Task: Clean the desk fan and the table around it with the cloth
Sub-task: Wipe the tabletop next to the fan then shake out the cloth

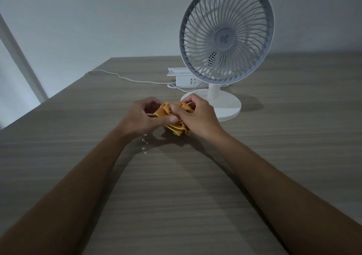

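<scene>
A crumpled orange cloth (177,126) is bunched between both hands just above the wooden table (195,186). My left hand (143,116) grips its left side, thumb pressed across the front. My right hand (197,115) grips the right side with curled fingers. The white desk fan (226,33) stands upright just behind and right of my right hand, and its round base (227,106) sits on the table close to my knuckles.
A white power strip (184,79) lies behind the fan's base, with a white cable (125,78) running left to the table's edge. A few small pale crumbs (145,140) lie on the table below my left wrist. A wall stands behind the table.
</scene>
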The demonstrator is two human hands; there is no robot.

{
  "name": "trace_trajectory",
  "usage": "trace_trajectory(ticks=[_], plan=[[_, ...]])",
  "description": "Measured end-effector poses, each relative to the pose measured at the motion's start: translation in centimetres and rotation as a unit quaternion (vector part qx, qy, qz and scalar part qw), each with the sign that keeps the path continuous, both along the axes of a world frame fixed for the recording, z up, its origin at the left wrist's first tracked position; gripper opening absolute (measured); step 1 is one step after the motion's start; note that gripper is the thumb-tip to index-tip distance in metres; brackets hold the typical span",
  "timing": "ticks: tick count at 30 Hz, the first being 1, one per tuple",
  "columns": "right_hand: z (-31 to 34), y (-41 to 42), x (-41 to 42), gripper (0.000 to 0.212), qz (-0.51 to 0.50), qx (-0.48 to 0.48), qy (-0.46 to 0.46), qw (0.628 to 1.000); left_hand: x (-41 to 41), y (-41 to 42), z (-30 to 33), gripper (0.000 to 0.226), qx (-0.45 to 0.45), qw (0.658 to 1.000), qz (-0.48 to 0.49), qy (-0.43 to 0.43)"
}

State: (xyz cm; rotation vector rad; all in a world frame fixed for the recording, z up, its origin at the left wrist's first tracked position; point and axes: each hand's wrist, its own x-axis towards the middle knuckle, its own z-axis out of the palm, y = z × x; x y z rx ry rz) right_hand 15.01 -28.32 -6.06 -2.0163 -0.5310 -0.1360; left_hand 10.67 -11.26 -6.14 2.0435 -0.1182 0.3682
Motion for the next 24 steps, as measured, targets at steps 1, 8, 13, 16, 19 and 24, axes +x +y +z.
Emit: trace_trajectory(ticks=[1, 8, 13, 16, 19, 24], plan=[[0.0, -0.1, 0.2, 0.038, -0.009, 0.015, 0.015, 1.000, 0.1, -0.1, -0.1, 0.039, 0.015, 1.000, -0.011, 0.006], [0.7, -1.8, 1.5, 0.035, 0.011, 0.035, 0.010, 0.999, 0.7, 1.0, -0.4, 0.018, -0.045, 0.998, 0.006, -0.046], [1.6, -3.5, 2.2, 0.030, 0.041, 0.070, 0.072, 0.994, 0.6, 1.3, 0.1, 0.029, -0.123, 0.990, 0.045, -0.060], [2.3, -4.2, 2.3, 0.025, 0.030, 0.058, 0.066, 0.996, 0.3, 1.2, 0.8, 0.022, -0.123, 0.989, 0.043, -0.064], [2.9, -4.0, 2.0, 0.010, -0.013, 0.046, 0.027, 0.998, 0.2, 0.8, 1.6, 0.009, -0.121, 0.990, 0.047, -0.052], [3.6, -3.9, 1.4, 0.009, 0.021, 0.085, -0.046, 0.995, 0.2, -0.3, 3.0, 0.016, -0.076, 0.993, 0.052, -0.071]])
